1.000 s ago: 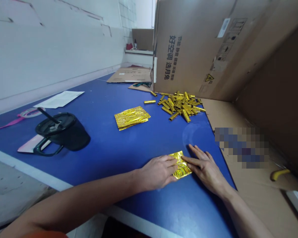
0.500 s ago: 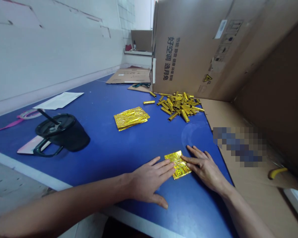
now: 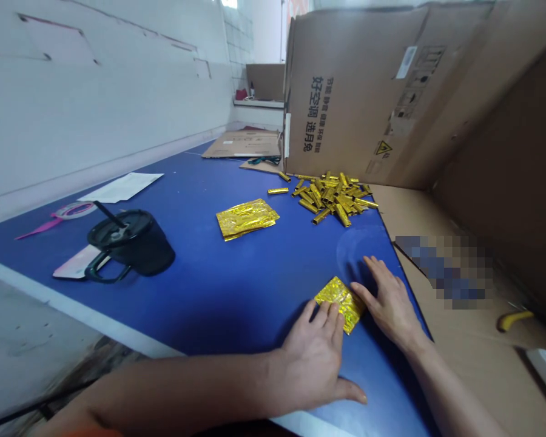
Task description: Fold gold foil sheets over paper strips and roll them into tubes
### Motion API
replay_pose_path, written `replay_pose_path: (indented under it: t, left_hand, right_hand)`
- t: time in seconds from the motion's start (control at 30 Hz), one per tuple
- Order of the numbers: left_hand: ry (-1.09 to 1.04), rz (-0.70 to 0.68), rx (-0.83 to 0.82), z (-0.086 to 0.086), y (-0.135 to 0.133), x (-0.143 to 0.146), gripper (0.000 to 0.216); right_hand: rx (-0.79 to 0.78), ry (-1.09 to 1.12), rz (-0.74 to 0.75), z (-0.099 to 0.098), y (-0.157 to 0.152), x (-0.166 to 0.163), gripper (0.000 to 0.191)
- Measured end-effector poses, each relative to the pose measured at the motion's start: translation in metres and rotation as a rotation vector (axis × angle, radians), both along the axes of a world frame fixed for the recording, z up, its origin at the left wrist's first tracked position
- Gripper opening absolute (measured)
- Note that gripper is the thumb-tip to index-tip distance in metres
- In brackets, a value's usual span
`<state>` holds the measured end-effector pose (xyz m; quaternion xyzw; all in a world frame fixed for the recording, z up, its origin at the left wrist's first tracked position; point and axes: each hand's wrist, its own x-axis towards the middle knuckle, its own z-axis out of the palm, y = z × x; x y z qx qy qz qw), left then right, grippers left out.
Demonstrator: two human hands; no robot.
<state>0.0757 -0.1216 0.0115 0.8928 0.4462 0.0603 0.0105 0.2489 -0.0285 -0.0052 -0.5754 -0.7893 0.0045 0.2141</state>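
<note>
Nearest, the left hand (image 3: 313, 358) lies at seven o'clock from the gold sheet (image 3: 351, 304), released and spread, its fingertips resting on the sheet and its thumb stretched out to the side. The right hand (image 3: 394, 306), at three o'clock, is likewise released, fingers slightly parted; its thumb is at the sheet's edge, though whether it touches I cannot tell. The sheet lies flat on the blue bench (image 3: 273, 273) between the hands. Well apart at three o'clock, a banana (image 3: 514, 319) rests on cardboard (image 3: 459, 355). Toward half past nine stands a black mug (image 3: 145, 247), lid on, a straw (image 3: 109, 213) through it; the lid hides what is inside. A card (image 3: 76, 263) lies just beside it. A stack (image 3: 247, 219) of gold sheets lies between ten and eleven, tape (image 3: 64, 213) and paper (image 3: 122, 187) around ten. At twelve o'clock is a loose pile (image 3: 332, 195) of hollow gold tubes; behind it stands a large printed carton (image 3: 350, 91), its inside hidden.
</note>
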Motion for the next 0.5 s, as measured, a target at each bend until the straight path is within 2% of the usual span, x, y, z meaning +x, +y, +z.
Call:
replay_pose_path:
  t: [0.07, 0.2, 0.33, 0.5]
  left_hand:
    - [0.008, -0.005, 0.011, 0.001, 0.001, 0.003, 0.091]
    - [0.014, -0.013, 0.025, 0.000, 0.002, 0.003, 0.089]
    - [0.006, -0.009, 0.034, -0.003, 0.002, 0.001, 0.092]
    - [0.002, -0.025, 0.035, -0.005, 0.002, -0.001, 0.090]
  right_hand:
    - [0.017, -0.014, 0.042, 0.006, -0.008, -0.011, 0.056]
    - [-0.157, -0.160, 0.163, 0.014, -0.022, -0.038, 0.060]
    - [-0.280, -0.220, 0.162, 0.011, -0.019, -0.048, 0.063]
    - [-0.260, -0.258, 0.073, 0.003, 0.005, -0.038, 0.067]
